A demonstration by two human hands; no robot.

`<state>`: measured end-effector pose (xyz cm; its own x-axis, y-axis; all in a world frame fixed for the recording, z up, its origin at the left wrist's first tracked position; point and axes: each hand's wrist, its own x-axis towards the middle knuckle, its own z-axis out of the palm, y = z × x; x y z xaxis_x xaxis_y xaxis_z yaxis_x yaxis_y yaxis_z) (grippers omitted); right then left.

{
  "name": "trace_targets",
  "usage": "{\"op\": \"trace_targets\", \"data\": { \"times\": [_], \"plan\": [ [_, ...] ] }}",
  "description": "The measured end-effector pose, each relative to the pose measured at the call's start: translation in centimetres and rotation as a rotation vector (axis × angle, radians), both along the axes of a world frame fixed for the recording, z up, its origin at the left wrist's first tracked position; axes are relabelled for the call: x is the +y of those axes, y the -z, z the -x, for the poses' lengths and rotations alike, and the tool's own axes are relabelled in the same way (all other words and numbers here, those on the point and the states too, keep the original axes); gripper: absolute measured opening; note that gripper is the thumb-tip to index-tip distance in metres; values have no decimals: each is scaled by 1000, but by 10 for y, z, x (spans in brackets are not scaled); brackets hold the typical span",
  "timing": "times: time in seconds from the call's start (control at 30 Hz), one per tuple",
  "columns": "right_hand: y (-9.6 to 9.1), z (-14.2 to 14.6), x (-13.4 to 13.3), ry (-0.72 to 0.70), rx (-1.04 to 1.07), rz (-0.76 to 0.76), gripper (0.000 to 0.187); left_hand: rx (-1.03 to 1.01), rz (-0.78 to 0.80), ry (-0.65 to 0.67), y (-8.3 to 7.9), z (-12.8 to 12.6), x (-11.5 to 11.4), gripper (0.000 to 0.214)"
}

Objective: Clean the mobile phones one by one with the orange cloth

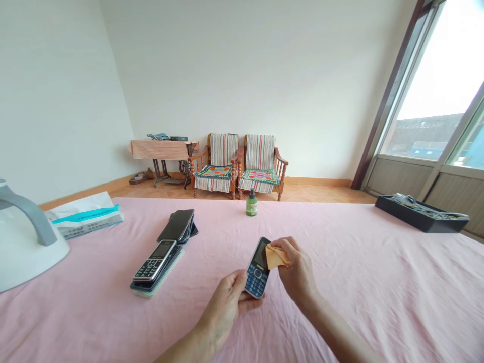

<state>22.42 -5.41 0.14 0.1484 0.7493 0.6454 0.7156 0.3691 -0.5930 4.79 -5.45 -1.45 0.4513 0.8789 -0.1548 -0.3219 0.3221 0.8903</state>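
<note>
A dark blue keypad phone (257, 274) is tilted up above the pink cloth, its screen and keys facing me. My left hand (229, 297) grips its lower left side, thumb along the edge and fingers beneath. Pinched in my right hand (297, 267) is a small orange-yellow cleaning cloth (276, 256) with a zigzag edge. The cloth touches the right side of the phone near its screen. To the left, a silver-and-black keypad phone (156, 262) lies on top of other phones. Behind that is another stack, topped by a black smartphone (177, 225).
A green pump bottle (251, 204) stands near the far edge of the pink tablecloth (333, 302). At the left are a white kettle (22, 242) and a tissue pack (86, 214). A black tray (421, 214) with cables sits far right. Two chairs stand beyond the table.
</note>
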Motion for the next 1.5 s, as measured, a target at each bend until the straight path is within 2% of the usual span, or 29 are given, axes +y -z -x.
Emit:
{"op": "trace_targets", "data": {
  "times": [0.17,0.3,0.4,0.5,0.63,0.83,0.93,1.07,1.23,1.5],
  "plan": [
    [10,15,-11,-74,-110,-12,36,34,-52,-9,1,0,-1,43],
    [13,22,-27,-191,-61,78,39,59,-23,-45,4,1,6,45],
    [14,15,-38,-118,25,117,41,47,-13,-73,3,-2,14,41],
    [17,4,-46,-24,61,143,38,11,31,-83,1,-13,24,27],
    [25,-7,-54,37,77,174,35,11,79,-33,-4,-46,39,21],
    [28,-16,-60,110,135,100,34,68,151,96,-3,-127,58,22],
    [25,-22,-61,140,168,52,34,85,177,142,-1,-164,63,30],
    [23,-30,-60,213,195,-20,33,135,202,218,3,-192,67,30],
    [26,-35,-58,233,197,-76,35,248,191,323,7,-201,73,30],
    [27,-32,-57,225,155,-85,35,408,29,431,9,-192,81,30]
  ]
}}
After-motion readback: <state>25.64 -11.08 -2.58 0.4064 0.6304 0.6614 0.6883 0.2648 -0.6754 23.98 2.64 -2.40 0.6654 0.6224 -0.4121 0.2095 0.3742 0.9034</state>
